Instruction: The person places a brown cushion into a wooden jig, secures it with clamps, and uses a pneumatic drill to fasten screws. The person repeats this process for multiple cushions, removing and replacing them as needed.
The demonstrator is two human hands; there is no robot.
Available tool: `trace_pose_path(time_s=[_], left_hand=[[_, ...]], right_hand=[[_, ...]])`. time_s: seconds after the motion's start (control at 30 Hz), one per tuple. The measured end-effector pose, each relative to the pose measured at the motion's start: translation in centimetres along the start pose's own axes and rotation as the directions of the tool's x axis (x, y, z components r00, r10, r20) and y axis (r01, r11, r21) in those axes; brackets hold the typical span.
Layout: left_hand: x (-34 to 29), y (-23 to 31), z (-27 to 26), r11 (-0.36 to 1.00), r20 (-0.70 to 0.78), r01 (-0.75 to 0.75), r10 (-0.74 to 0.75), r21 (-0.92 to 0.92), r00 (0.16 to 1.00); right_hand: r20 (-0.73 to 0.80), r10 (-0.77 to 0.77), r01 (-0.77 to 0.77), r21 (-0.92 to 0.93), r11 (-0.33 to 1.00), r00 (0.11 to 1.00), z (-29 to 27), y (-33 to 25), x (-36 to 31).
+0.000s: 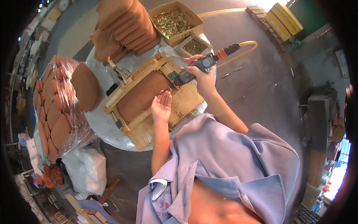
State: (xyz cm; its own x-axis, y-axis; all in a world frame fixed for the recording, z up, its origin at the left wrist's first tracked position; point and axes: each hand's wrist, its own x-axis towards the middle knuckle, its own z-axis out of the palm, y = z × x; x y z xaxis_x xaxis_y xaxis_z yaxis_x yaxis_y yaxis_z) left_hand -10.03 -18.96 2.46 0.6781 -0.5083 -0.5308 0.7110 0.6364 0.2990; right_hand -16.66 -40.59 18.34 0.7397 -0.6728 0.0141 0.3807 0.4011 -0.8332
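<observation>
My right hand grips a dark air-powered screwdriver with an orange fitting at its rear, a pale hose curving off it. The tool's tip points down and left, close to the fingertips of my left hand. That hand is palm up with its fingers stretched out, above the near side of a wooden jig. Any small item on its fingers is too small to make out. Inside the jig lies a brown padded panel, set between wooden rails with green corner pieces.
Brown cushions are stacked at the back of the plastic-covered round table. Beside them are a cardboard box of brassy hardware and a smaller box of screws. Film-wrapped brown cushions stand left; a yellow striped stack stands far right.
</observation>
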Motion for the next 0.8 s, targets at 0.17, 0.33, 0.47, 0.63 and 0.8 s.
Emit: trace_pose_path(time_s=[0.17,0.33,0.47,0.63,0.8], left_hand=[[-1.4,0.4,2.8,0.996,0.034,-0.015,0.012,0.087,0.999],[-2.4,-0.5,3.4,0.989,0.087,0.013,-0.026,0.146,0.996],[-3.4,-1.2,3.4,0.984,0.067,0.011,-0.023,0.175,0.997],[-4.6,-1.2,2.2,0.969,0.086,0.091,-0.114,0.228,0.99],[-5.7,-1.3,1.0,0.957,0.12,0.1,-0.138,0.274,0.983]], right_hand=[[0.021,-0.109,0.11,-0.124,0.986,0.994,-2.7,-1.1,-2.8],[-0.044,-0.165,0.162,-0.063,0.985,0.985,-4.3,-2.1,-4.7],[-0.086,-0.109,0.114,0.054,0.992,0.99,-4.8,-3.8,-6.4],[-0.131,-0.15,0.165,0.112,0.98,0.98,-5.5,-4.0,-7.7],[-0.156,-0.148,0.166,0.112,0.98,0.977,-5.9,-3.7,-9.0]])
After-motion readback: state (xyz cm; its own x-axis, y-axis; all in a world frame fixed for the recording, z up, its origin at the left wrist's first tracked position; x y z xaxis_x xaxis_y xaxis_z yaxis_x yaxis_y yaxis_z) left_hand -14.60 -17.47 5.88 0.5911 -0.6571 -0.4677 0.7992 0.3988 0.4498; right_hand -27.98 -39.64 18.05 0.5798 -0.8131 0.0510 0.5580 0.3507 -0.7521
